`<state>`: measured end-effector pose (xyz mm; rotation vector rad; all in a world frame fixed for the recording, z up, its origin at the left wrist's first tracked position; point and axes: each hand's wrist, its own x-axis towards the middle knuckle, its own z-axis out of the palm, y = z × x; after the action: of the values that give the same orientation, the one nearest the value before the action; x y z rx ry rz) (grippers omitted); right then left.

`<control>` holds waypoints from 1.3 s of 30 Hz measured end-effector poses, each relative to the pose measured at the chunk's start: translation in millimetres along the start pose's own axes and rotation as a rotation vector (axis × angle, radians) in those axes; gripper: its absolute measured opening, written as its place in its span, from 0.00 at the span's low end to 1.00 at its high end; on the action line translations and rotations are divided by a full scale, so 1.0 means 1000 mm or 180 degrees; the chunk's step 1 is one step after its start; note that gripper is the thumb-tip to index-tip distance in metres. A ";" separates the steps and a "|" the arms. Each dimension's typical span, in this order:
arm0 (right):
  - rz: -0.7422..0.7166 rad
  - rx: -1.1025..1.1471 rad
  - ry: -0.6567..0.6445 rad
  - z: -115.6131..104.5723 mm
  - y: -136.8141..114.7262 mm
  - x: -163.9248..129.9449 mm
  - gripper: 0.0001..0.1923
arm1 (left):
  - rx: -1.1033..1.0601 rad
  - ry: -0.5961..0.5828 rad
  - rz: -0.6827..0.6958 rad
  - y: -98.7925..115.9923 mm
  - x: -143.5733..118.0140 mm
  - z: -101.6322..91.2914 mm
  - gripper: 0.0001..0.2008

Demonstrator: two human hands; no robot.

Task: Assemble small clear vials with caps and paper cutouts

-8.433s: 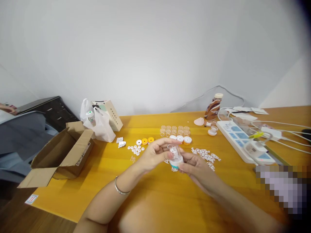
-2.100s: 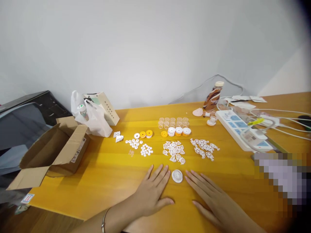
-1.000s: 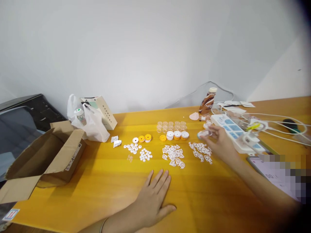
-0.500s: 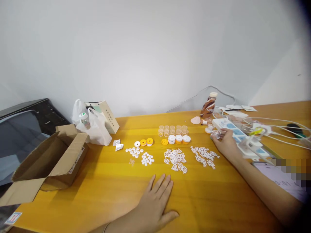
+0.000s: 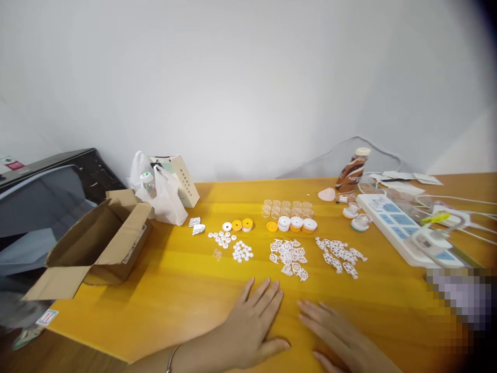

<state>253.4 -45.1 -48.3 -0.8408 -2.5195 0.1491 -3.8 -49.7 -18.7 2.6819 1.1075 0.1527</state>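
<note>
Where the desk (image 5: 163, 311) begins, left of frame, an open cardboard box (image 5: 120, 254) sits w/ its flaps out. Just behind it, upper left, is a white plastic bag (image 5: 171, 202) w/ a bottle (image 5: 147, 182) inside, next to a cream carton (image 5: 187, 184). Then 2 foil packets (image 5: 199, 229) and, left of ctr, a row of 3 rings (image 5: 233, 226), one white, two yellow; below the rings, small white discs (image 5: 243, 252) in two clusters plus tiny clear bits (image 5: 217, 254).

Lower ctr, my L hand (image 5: 254, 321) lies flat, palm down on the desk, fingers slightly spread, nothing in it; bangle (image 5: 170, 360) on that wrist. Above, mid-frame: clear cups (image 5: 286, 211) in rows, white & yellow caps (image 5: 296, 223) lined up below those, then a heap of white openwork pcs (image 5: 288, 253), nearest to both hands but untouched.

Lower right of ctr, my R hand (image 5: 337, 331) is palm down, fingers out straight, nothing visibly held; it's blurry, so can't tell if it touches the desk. A 2nd openwork pile (image 5: 338, 253) lies above it. Right of frame: 2 clear-domed pcs (image 5: 361, 221), near the power strip (image 5: 404, 228); brown drink btl (image 5: 351, 173) behind.
</note>
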 end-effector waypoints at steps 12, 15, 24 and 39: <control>-0.0319 -0.0338 0.0166 -0.003 -0.001 0.003 0.20 | -0.0725 0.2187 -0.1092 -0.063 -0.004 -0.032 0.13; -0.0271 -0.0314 0.0159 -0.003 -0.002 0.003 0.20 | -0.0475 0.2353 -0.1641 -0.116 -0.008 -0.044 0.13; -0.0182 -0.0177 0.0096 0.001 0.001 0.000 0.20 | -0.0458 0.2041 -0.2125 -0.182 -0.006 -0.036 0.10; -0.0124 -0.0165 -0.0112 -0.002 0.001 0.003 0.19 | -0.0193 0.1449 -0.0369 -0.038 0.019 -0.034 0.09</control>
<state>252.8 -42.5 -45.9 -0.8154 -2.5809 0.0870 -22.0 -4.1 4.3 2.5855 1.3490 0.7933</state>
